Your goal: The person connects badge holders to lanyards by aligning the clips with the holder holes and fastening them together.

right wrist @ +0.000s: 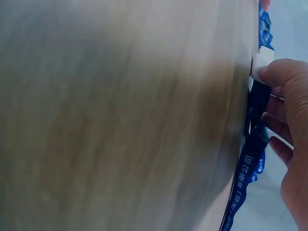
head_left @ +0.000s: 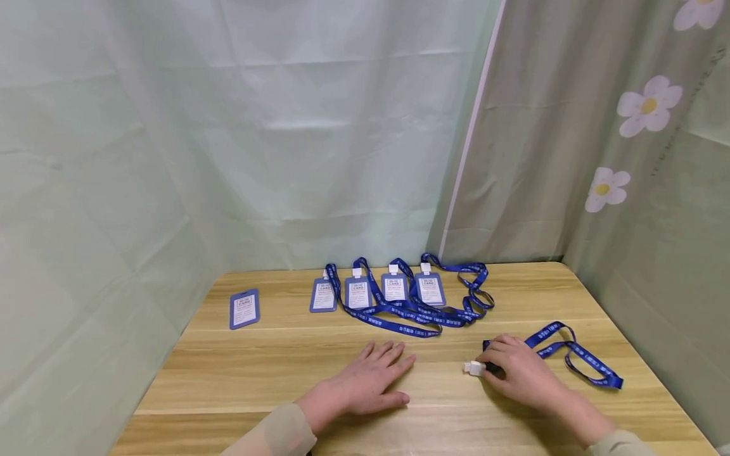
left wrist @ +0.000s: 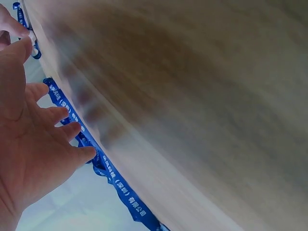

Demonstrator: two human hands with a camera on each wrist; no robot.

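Observation:
My right hand (head_left: 521, 372) grips a blue printed lanyard (head_left: 592, 361) at its end, near the table's right side. Its white plastic clip (head_left: 475, 368) sticks out to the left of the fingers; in the right wrist view the thumb lies against that clip (right wrist: 262, 61). The rest of the strap loops away to the right on the table. Palm down, with fingers spread, my left hand (head_left: 367, 383) is over the middle of the table and holds nothing. In the left wrist view, a shadow lies on the wood beside the left hand (left wrist: 38, 139).
Several blue-framed ID badges (head_left: 358, 294) lie in a row at the back, their blue lanyards (head_left: 402, 310) tangled in front and to the right. One badge holder (head_left: 244, 309) without a strap lies at the far left. Curtains (head_left: 342, 126) surround the wooden table (head_left: 228, 373).

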